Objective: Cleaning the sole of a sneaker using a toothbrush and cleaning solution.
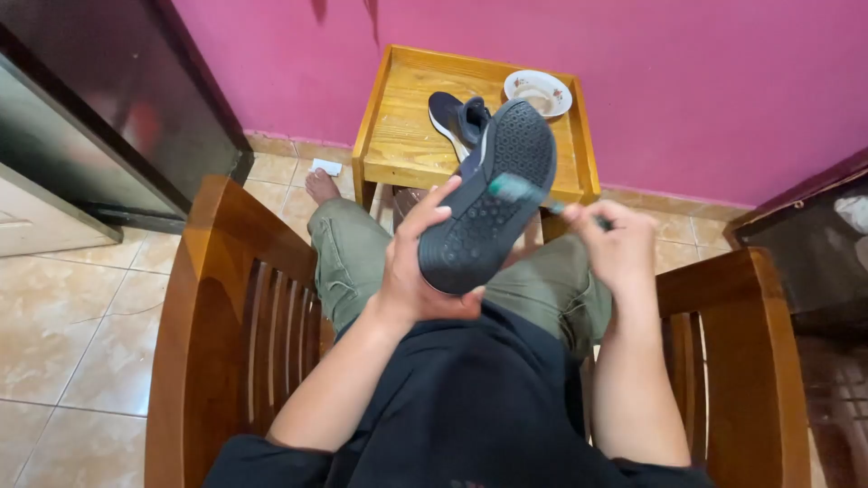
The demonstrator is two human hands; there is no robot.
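My left hand [418, 262] grips a dark navy shoe [488, 194] by its side, sole turned up toward me. My right hand [617, 246] holds a toothbrush [533, 197] with a green, blurred head that rests on the shoe's sole. A second dark shoe [455, 117] lies on the small wooden table [407, 145] in front of me. Next to it stands a white bowl [538, 92] with a patterned rim. I sit in a wooden chair [226, 316], wearing green trousers and a dark top.
A pink wall stands behind the table. A dark cabinet [99, 117] is at left and another dark piece of furniture [814, 244] at right. My bare foot [321, 185] rests on the beige tiled floor beside a small white object [326, 166].
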